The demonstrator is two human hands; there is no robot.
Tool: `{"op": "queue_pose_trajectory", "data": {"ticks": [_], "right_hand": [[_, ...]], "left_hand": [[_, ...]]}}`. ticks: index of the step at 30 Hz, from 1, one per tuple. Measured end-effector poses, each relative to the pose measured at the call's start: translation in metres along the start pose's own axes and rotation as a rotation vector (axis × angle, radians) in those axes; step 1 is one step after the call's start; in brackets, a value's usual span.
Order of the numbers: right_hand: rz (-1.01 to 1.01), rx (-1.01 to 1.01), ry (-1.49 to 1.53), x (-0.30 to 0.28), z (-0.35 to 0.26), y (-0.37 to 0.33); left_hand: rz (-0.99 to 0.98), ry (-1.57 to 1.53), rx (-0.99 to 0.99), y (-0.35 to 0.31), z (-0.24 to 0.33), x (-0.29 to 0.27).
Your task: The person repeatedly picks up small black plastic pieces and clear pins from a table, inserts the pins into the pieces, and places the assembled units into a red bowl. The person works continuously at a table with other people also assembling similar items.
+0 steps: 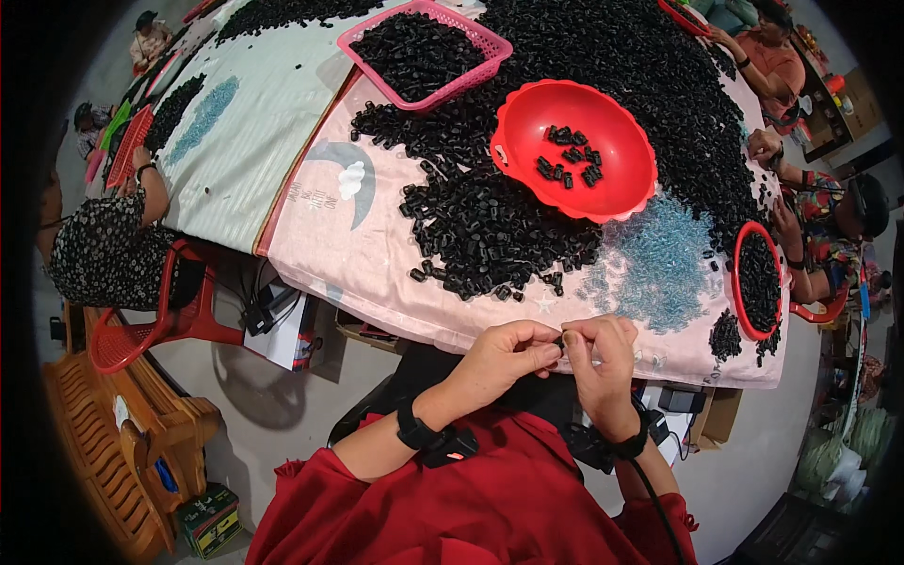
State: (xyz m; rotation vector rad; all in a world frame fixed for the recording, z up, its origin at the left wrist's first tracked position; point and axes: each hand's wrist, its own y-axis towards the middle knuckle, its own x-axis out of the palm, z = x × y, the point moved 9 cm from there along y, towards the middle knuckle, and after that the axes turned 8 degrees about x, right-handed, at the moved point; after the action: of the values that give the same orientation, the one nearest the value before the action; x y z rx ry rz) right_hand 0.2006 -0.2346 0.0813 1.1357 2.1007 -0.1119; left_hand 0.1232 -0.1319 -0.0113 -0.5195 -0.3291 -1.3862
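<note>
Close together at the near table edge, my left hand (513, 363) and my right hand (603, 358) pinch a small black plastic part (562, 345) between their fingertips. Most of that part is hidden by the fingers. Just beyond them lies a heap of small black cylindrical parts (480, 231). To its right spreads a pile of small clear bluish pieces (664, 264). A red scalloped bowl (612, 141) stands behind both piles, with several black parts lying in it.
A pink basket (499, 47) full of black parts stands at the far left of the pink cloth (320, 245). A red oval basket (737, 282) with black parts is at the right. Co-workers sit along both sides. A red chair (141, 330) and a wooden bench (94, 405) stand at left.
</note>
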Motion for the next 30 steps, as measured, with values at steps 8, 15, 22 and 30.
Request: {"op": "queue_pose_trajectory", "data": {"ticks": [8, 15, 22, 30], "right_hand": [[-0.118, -0.059, -0.102, 0.001, -0.005, -0.002], [-0.159, -0.216, -0.326, 0.001, -0.033, -0.005], [-0.131, -0.261, -0.412, 0.003, -0.035, -0.009], [-0.119, -0.285, -0.431, 0.002, -0.037, -0.01]], "left_hand": [[0.035, -0.019, -0.005, -0.003, 0.001, -0.001], [0.062, -0.075, -0.063, -0.005, -0.002, -0.005], [0.036, -0.088, -0.096, -0.005, -0.001, 0.0], [0.008, -0.114, -0.094, -0.006, 0.001, 0.005]]}}
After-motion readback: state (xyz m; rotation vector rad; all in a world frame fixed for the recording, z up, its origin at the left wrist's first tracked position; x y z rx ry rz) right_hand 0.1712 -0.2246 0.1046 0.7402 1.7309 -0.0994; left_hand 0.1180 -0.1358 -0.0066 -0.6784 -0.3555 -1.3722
